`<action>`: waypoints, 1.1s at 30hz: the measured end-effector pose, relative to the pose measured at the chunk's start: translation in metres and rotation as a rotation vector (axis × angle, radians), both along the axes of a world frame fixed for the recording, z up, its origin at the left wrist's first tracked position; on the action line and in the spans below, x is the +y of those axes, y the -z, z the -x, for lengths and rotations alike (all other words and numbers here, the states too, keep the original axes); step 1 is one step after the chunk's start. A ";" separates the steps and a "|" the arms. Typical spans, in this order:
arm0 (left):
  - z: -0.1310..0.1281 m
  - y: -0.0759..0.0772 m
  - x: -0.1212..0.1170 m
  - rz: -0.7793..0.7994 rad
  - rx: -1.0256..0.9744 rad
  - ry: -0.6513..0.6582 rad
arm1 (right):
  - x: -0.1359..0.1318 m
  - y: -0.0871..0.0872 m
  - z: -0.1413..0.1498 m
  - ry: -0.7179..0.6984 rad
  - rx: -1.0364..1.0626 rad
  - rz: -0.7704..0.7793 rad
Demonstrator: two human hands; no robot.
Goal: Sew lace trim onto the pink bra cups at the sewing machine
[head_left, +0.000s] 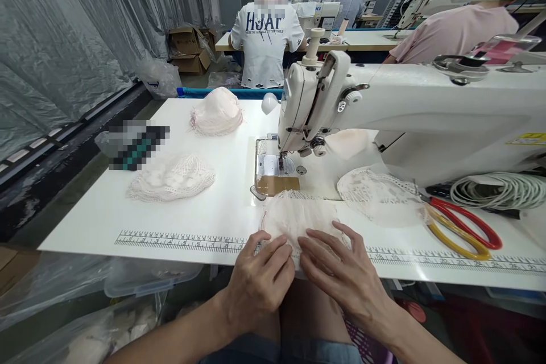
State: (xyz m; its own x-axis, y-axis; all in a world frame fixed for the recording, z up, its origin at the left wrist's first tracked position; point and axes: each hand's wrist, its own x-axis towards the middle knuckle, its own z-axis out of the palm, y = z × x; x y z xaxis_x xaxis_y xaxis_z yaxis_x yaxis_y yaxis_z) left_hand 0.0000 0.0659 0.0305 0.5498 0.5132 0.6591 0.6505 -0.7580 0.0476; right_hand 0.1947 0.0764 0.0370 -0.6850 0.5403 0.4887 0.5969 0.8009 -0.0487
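Note:
A sheer whitish fabric piece [294, 213] with a gathered upper edge lies on the table, just in front of the sewing machine's needle area [281, 164]. A red thread shows along its left side. My left hand [264, 273] is at its lower left, with bent fingers closed on the near edge. Resting across the lower right of the same piece, my right hand [339, 270] has its fingers stretched out and apart. Both hands partly hide the near edge. White lace pieces [371, 190] lie to the right, beneath the machine arm.
Red-and-yellow-handled scissors [464, 227] lie at the right beside a coiled pale cord [499, 190]. A lace pile [173, 177] and a stack of cup-shaped pieces [217, 111] sit on the left. A printed ruler [183, 242] runs along the front edge. Several people sit beyond.

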 end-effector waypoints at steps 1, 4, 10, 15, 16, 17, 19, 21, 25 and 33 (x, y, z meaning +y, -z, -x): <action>-0.001 0.000 0.000 -0.001 -0.003 -0.007 | 0.000 0.000 0.000 0.002 0.001 -0.002; -0.002 -0.001 0.000 -0.007 0.004 -0.037 | -0.001 0.002 0.000 0.014 0.016 -0.010; -0.005 -0.008 0.000 0.002 0.045 -0.081 | -0.001 0.003 0.001 0.025 0.015 0.006; -0.007 -0.006 0.001 -0.055 0.024 -0.084 | 0.000 0.005 -0.001 0.003 0.050 -0.033; -0.008 -0.004 0.002 -0.093 0.000 -0.081 | 0.002 0.005 -0.002 -0.014 0.068 -0.035; -0.008 -0.003 0.004 -0.129 -0.022 -0.078 | 0.005 0.004 -0.003 -0.035 0.095 -0.029; -0.010 0.000 0.007 -0.177 -0.050 -0.078 | 0.012 -0.003 -0.006 -0.090 0.136 0.045; -0.011 0.002 0.008 -0.195 -0.064 -0.089 | 0.023 -0.013 -0.008 -0.107 0.155 0.174; -0.012 0.001 0.007 -0.213 -0.045 -0.102 | 0.050 -0.026 -0.003 -0.043 0.147 0.272; -0.002 0.005 0.012 -0.245 0.037 -0.120 | 0.075 -0.007 0.011 0.055 -0.037 0.070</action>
State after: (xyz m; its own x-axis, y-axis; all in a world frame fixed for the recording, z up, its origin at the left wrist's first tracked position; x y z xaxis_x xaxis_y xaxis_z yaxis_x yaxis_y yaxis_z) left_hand 0.0019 0.0775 0.0254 0.5206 0.4043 0.7521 0.7345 -0.6611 -0.1530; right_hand 0.1840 0.1516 0.0443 -0.6703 0.6096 0.4233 0.6422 0.7623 -0.0810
